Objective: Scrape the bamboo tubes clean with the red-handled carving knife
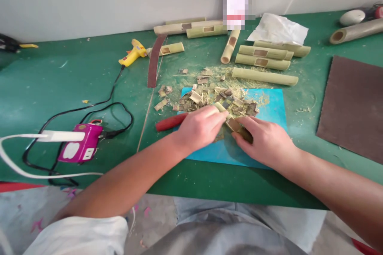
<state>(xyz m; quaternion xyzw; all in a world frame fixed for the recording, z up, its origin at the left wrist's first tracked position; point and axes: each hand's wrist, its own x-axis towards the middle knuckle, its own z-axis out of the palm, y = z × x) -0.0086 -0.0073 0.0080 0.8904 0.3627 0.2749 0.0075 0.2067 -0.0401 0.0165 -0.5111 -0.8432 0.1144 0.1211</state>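
Note:
A short bamboo tube (pixel 234 124) with a notch cut in its side lies slantwise over the blue mat (pixel 269 107), between my hands. My left hand (pixel 199 126) is closed round its far end, knuckles up. Fingers and thumb of my right hand (pixel 266 139) grip the near end. From behind my left hand a red handle (pixel 170 122) sticks out to the left; whatever it belongs to is hidden, and I cannot tell whether the hand touches it. Bamboo chips (pixel 196 96) and pale sawdust are heaped just beyond the hands.
Several notched bamboo tubes (pixel 263 62) lie at the back, beside crumpled white paper (pixel 278 28). A yellow glue gun (pixel 134 52) and a sandpaper strip (pixel 154 61) lie left. A purple power strip (pixel 80 142) trails cords. A brown sheet (pixel 353 107) lies right on the green table (pixel 179 179).

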